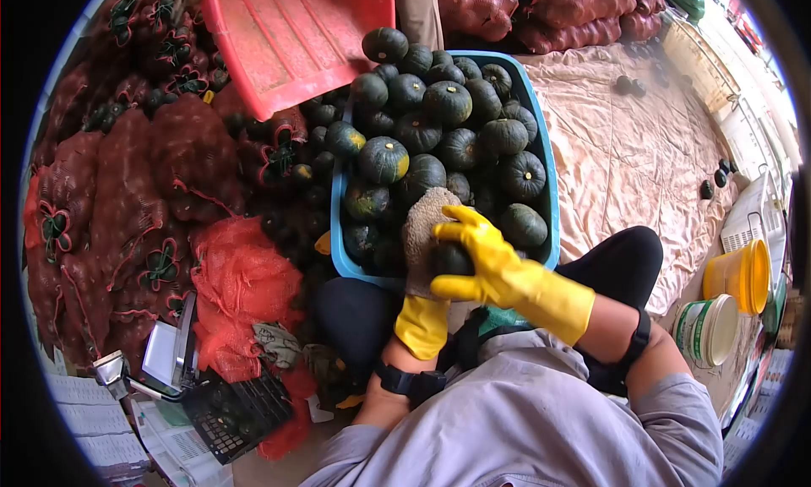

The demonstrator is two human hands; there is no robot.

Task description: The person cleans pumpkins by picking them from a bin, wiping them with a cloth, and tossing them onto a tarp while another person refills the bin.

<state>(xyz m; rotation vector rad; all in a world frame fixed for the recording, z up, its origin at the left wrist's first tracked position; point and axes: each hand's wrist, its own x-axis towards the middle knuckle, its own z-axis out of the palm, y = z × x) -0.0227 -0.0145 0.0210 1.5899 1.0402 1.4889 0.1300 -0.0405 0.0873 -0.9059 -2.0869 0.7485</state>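
Yellow gloves [500,267], black straps [639,335] and a grey shirt [541,419] are worn.

One head-worn fisheye view, looking forward and down, close

Passage lies over the tan sheet [625,149] past the right edge of the blue tub [553,208]; piled squashes [369,90] and a red basket [296,31] block its far-left corner.

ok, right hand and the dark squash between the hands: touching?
Touching. The head view shows the right hand clasping the squash, gloved thumb and fingers against its surface.
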